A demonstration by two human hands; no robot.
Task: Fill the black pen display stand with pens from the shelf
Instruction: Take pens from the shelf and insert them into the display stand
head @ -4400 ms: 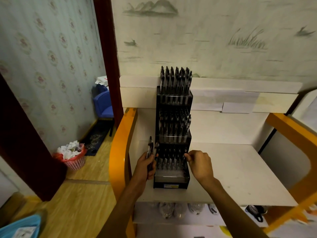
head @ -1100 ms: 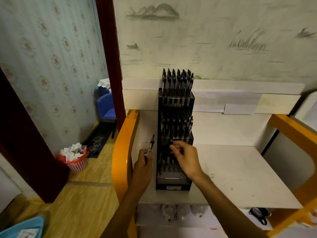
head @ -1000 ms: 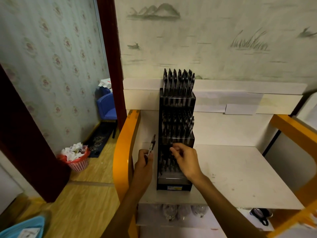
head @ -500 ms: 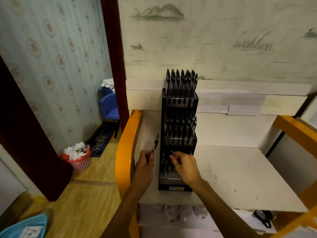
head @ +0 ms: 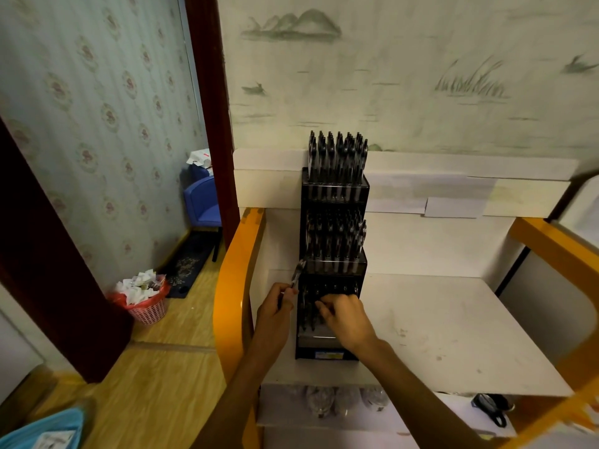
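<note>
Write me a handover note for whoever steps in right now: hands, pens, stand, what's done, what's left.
Left hand: grips one spare pen upright, just left of the black pen display stand.
Right hand: fingers curled in the stand's bottom tier, apparently seating a pen; the pen itself is hidden.
Stand: upright on the white shelf, against the back panel.
Done: top and middle tiers look full.
Left: finish the bottom tier, its right side looks sparse; then slot in the left hand's pen.
</note>
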